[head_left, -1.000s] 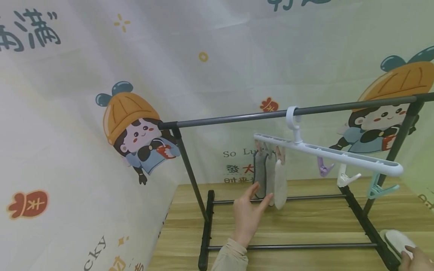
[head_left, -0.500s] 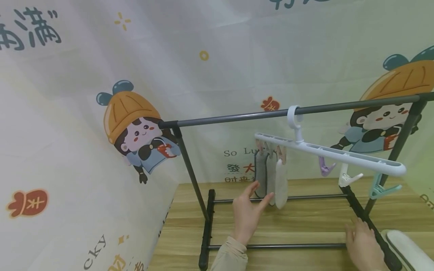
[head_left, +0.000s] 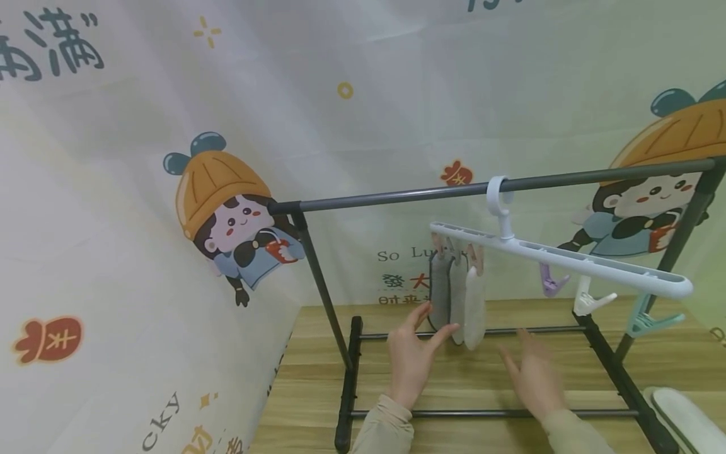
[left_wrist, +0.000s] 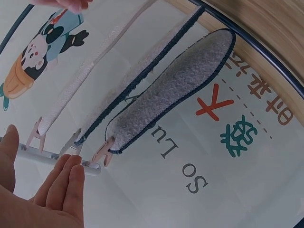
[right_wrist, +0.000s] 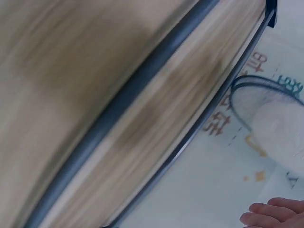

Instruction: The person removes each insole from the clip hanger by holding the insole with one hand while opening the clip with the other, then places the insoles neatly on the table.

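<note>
Three insoles hang in a row from clothespins under the left end of a pale blue clip hanger [head_left: 590, 260]: a grey insole [head_left: 439, 290], a middle insole [head_left: 457, 306] and a whitish insole [head_left: 476, 312]. My left hand [head_left: 409, 362] is raised before them, thumb and fingers spread and holding nothing. In the left wrist view, that hand [left_wrist: 52, 199] overlaps the hanger's end near a pink clothespin [left_wrist: 102, 151]. My right hand [head_left: 535, 375], blurred in the head view, is to the right of the insoles with its fingers extended and nothing in them.
The hanger hooks over the top bar [head_left: 391, 198] of a dark rack. Purple [head_left: 551, 282], white [head_left: 591, 299] and teal [head_left: 652, 320] clothespins dangle from its right half. White insoles [head_left: 686, 419] lie on the wooden surface at lower right. A printed cloth stands behind.
My right hand has let go of the white insoles at lower right and moved left, across the rack's base toward the hanging insoles. The left hand has stayed nearly still.
</note>
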A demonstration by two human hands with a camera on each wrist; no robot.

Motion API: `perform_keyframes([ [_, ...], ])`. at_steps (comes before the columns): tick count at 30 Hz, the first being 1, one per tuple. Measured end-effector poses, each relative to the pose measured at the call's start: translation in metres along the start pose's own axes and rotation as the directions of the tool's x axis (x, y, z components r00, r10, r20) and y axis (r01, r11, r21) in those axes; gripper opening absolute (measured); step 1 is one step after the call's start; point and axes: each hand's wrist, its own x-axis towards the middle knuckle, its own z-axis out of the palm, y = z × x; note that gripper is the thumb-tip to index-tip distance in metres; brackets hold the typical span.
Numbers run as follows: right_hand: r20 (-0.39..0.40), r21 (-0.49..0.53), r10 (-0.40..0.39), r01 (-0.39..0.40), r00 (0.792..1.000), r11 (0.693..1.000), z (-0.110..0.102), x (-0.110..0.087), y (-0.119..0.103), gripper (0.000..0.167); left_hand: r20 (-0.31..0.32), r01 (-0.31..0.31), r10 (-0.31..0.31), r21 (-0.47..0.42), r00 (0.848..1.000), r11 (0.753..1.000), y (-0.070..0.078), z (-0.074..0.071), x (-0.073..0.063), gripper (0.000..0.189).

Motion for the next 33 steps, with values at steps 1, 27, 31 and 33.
perform_keyframes([
  [1, 0.012, -0.001, -0.004, 0.004, 1.0, 1.0, 0.001, 0.002, -0.004, 0.065, -0.001, 0.0, 0.0, -0.006, 1.0, 1.0, 0.0, 0.0, 0.0, 0.057],
  [27, -0.059, 0.05, -0.04, 0.043, 0.997, 0.998, 0.019, 0.036, -0.058, 0.092, -0.011, 0.015, -0.014, 0.063, 1.0, 0.998, -0.01, -0.006, 0.003, 0.062],
  [31, -0.087, 0.069, -0.044, 0.05, 0.995, 0.996, 0.02, 0.041, -0.061, 0.096, -0.011, 0.021, -0.021, 0.049, 1.0, 0.999, -0.009, -0.006, 0.004, 0.061],
  [33, -0.093, 0.074, -0.042, 0.049, 0.995, 0.996, 0.02, 0.043, -0.061, 0.094, -0.004, 0.032, -0.032, 0.032, 0.999, 0.999, -0.008, -0.006, 0.004, 0.062],
])
